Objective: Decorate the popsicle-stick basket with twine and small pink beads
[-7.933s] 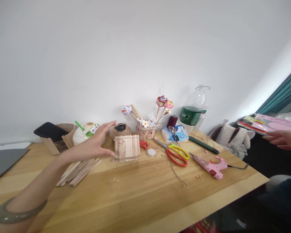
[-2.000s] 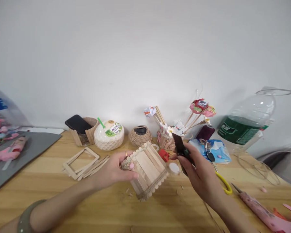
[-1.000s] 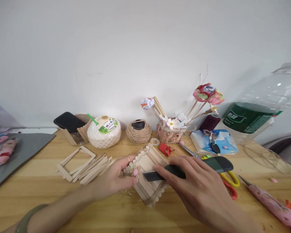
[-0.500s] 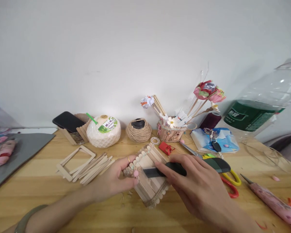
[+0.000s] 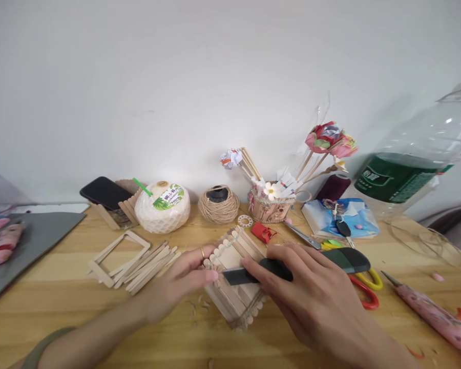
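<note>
A craft-stick panel (image 5: 234, 300) with scalloped, beaded edges lies tilted on the table in front of me. My left hand (image 5: 184, 279) pinches its left corner, the thumb pressed over a small pink flower (image 5: 215, 277) there. In my right hand (image 5: 311, 287) is a utility knife (image 5: 346, 259) with a dark green and black handle. The knife's dark front end (image 5: 236, 275) lies across the panel and points at the flower, close to my left thumb. My right palm hides part of the handle and the panel's right side.
Loose craft sticks (image 5: 151, 269) and a stick frame (image 5: 119, 256) lie left. Behind stand a wrapped coconut (image 5: 163, 207), twine (image 5: 218, 205) and a flower basket (image 5: 271, 207). Scissors (image 5: 364, 292), a pink pointed tool (image 5: 426, 318) and a large bottle (image 5: 403, 169) are right.
My left thumb has slid up and over the pink flower, covering its centre. The knife's front end has shifted slightly left. The panel stays nearly in place.
</note>
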### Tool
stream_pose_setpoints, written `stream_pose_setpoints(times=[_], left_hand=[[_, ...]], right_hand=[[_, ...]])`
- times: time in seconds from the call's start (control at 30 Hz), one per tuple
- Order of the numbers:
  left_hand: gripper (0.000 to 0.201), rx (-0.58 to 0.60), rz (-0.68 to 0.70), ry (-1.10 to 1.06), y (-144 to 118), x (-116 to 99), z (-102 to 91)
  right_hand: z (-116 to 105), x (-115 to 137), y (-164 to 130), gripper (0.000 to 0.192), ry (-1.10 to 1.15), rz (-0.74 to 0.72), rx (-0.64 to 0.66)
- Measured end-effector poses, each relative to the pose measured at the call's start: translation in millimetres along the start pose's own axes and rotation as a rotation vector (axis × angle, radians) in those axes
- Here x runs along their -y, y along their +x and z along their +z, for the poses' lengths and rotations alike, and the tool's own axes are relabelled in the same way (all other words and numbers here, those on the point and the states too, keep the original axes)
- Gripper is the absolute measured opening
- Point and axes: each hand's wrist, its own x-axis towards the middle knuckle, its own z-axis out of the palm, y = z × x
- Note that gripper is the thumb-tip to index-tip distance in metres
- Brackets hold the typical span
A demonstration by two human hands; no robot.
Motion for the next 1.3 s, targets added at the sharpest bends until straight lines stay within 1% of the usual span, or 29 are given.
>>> stream_pose_setpoints(times=[0.07,0.17,0.3,0.47,0.57,0.73,0.87,1.0,1.3], left_hand=[[0.016,-0.069,0.026,0.032,2.0,3.6,0.1],[0.018,-0.121,0.029,0.040,5.5,3.4,3.2],[0.010,-0.122,-0.035,0.032,7.3,-7.8,10.0],[0.010,-0.131,-0.126,0.022,6.5,-17.5,14.9],[0.009,-0.119,-0.141,0.048,6.4,-14.8,13.1],[0.001,-0.075,-0.140,0.080,4.6,-8.4,7.8],[0.002,-0.090,-0.176,0.102,3.0,-11.6,8.8],[0.003,-0.087,-0.176,0.119,2.4,-14.4,10.5],[0.002,-0.084,-0.152,0.133,0.9,-8.0,7.4]], right_hand=[[-0.3,0.3,0.0,0.039,0.001,-0.002,-0.004],[0.3,1.0,-0.4,0.039,0.001,-0.006,-0.009],[2.0,2.1,-1.3,0.039,0.011,0.003,-0.002],[1.9,2.4,-0.8,0.040,0.048,0.001,0.011],[0.0,2.4,0.1,0.041,0.074,-0.005,0.016],[-4.1,3.4,1.9,0.041,0.099,-0.010,0.018],[-5.7,5.1,2.7,0.041,0.097,-0.006,0.014],[-5.5,6.0,3.1,0.044,0.068,-0.006,-0.002],[-2.6,7.7,2.6,0.041,0.037,0.008,-0.013]])
